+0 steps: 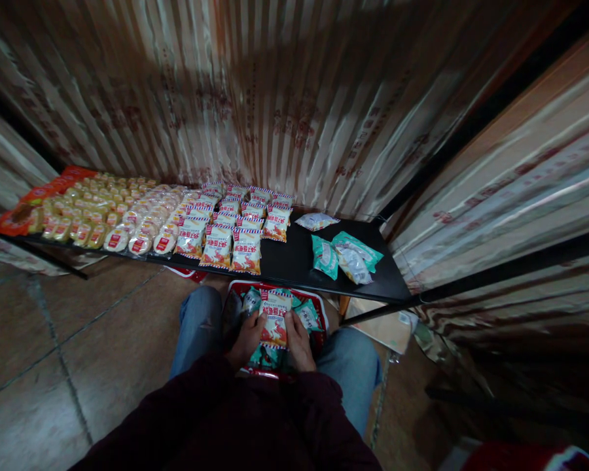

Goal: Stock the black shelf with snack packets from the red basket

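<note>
Between my two hands is a white and orange snack packet (275, 318) with a striped edge, held upright by its sides. My left hand (248, 340) grips its left side, and my right hand (299, 341) its right side. Just beneath is a red basket (324, 314) between my knees, filled with green snack packets (307, 316). On the black shelf (289, 265) ahead, several similar white and orange packets (218, 246) stand in rows. Round wrapped snacks (140, 241) with red labels are lined up to their left.
Yellowish wrapped snacks (78, 226) and an orange bag (17, 212) occupy the shelf's left end. Green packets (325, 256) and white ones (318, 221) lie loosely at its right. A striped curtain (265, 98) hangs behind, and a cardboard piece (385, 327) sits under the shelf.
</note>
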Demonstrator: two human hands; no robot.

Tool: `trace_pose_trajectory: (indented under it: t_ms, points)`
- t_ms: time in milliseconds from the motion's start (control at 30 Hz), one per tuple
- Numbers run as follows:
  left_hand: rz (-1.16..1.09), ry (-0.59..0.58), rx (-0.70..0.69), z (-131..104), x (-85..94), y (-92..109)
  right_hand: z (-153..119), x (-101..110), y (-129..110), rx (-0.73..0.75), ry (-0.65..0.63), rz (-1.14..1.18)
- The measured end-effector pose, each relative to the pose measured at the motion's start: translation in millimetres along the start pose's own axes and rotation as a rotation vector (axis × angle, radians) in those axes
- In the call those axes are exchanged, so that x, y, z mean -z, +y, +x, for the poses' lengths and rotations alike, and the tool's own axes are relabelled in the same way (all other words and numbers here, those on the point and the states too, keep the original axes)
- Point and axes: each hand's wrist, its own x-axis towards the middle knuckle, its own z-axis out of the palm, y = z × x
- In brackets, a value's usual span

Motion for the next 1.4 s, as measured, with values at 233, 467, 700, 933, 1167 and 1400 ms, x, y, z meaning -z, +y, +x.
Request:
trace_pose_trajectory:
  t_ms: [233,467,700,933,1167,1400]
  points:
    - [0.127,0.082,-0.049,7,0.1,1,0,1,4,-0.030,-0.041,0.005]
    - [0.246,0.133,-0.119,9,1.0,-4,3,3,12,0.008,-0.055,0.048]
    - [0.438,0.234,-0.258,6,-0.2,2,0,5,12,-0.008,-0.031,0.074]
    - [0.672,0.225,-0.370,-2,-2.8,15,0,5,9,0.034,0.019,0.019]
    - [0.643,0.212,-0.406,-5,-5.1,20,-5,1,2,0.089,0.066,-0.046]
    - [0.462,0.165,-0.278,-5,-6.5,18,-10,2,-6,0.176,0.003,-0.121]
